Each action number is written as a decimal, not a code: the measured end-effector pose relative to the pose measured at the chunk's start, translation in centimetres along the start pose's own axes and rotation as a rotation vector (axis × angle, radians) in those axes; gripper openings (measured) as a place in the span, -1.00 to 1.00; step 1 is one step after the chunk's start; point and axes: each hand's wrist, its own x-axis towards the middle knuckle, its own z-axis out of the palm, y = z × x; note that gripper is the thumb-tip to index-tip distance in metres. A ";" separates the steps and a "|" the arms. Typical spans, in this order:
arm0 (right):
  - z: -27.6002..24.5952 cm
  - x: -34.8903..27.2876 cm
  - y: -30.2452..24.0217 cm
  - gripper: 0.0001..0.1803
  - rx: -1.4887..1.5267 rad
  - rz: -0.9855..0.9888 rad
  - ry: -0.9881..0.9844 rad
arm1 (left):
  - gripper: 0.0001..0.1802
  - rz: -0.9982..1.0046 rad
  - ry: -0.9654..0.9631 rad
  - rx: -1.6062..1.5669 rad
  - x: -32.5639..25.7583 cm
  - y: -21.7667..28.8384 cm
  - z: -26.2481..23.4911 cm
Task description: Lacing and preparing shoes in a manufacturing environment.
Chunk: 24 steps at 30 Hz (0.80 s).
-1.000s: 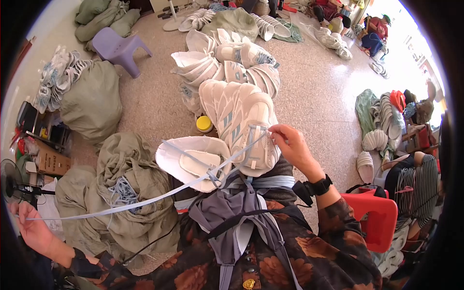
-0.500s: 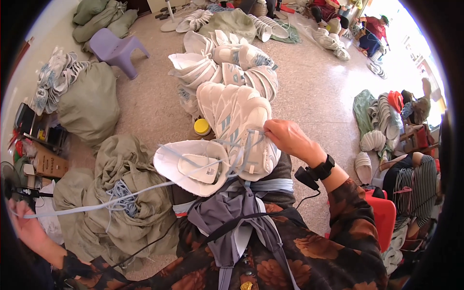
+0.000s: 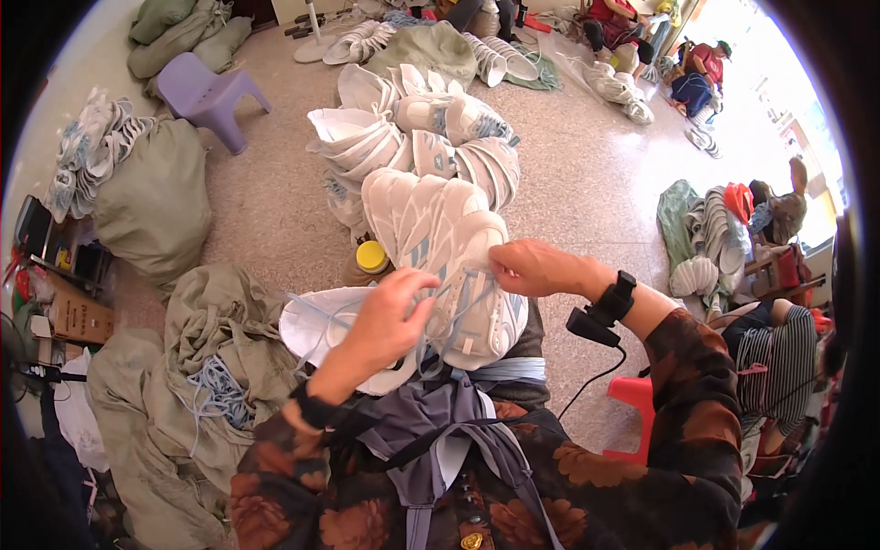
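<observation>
On my lap lies a white shoe upper [image 3: 484,323] with light-blue trim, and a pale blue shoelace [image 3: 451,341] is threaded part way through it. My right hand [image 3: 541,268] pinches the upper's edge beside the lace holes. At the upper's left side is my left hand [image 3: 380,328], thumb and forefinger apart, with nothing visible between them. Beneath that hand, a white shoe opening [image 3: 307,321] is partly covered. More uppers [image 3: 403,206] are nested in a row beyond.
A bundle of blue laces [image 3: 220,390] rests on a green-grey sack [image 3: 137,394] at left. A yellow-lidded jar [image 3: 371,257] stands beside the uppers. A purple chair [image 3: 206,96] is far left, a red stool [image 3: 632,412] at right. Other people [image 3: 701,73] sit at far right.
My left hand has come from the far left, where it held the lace stretched out, to the upper, and its fingers have parted. My right hand stays at the upper's edge.
</observation>
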 end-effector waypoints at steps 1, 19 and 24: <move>-0.3 0.3 -0.1 -0.86 0.039 0.008 -0.044 | -0.78 -0.002 0.004 0.001 0.5 -0.5 1.4; 3.2 -3.2 2.0 -0.82 1.185 0.309 0.230 | -0.88 0.120 -0.162 0.364 5.7 -0.3 4.5; 6.3 -3.7 -1.0 -0.79 0.784 0.281 0.566 | -0.90 0.109 -0.248 0.458 6.4 -0.4 4.6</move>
